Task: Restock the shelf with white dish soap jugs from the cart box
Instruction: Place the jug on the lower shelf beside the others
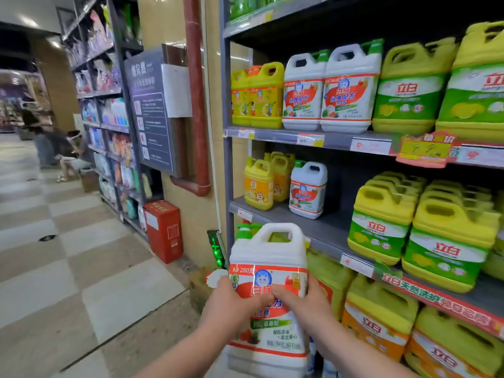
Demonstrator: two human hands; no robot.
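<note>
I hold a white dish soap jug (272, 257) with a green cap and a red label upright in front of the shelf unit, below the middle shelf (321, 227). My left hand (231, 304) grips its left side and my right hand (305, 298) grips its right side, thumbs across the label. One white jug (308, 190) stands alone on the middle shelf, with bare shelf in front of and beside it. Two more white jugs (331, 91) stand on the shelf above. The cart box is out of view.
Yellow jugs (259, 184) stand left of the lone white jug, and green-labelled yellow jugs (420, 227) fill the shelf's right. More jugs pack the bottom shelf (381, 317). A red box (163, 230) sits on the floor by the wall. A person (68, 154) crouches far down the aisle.
</note>
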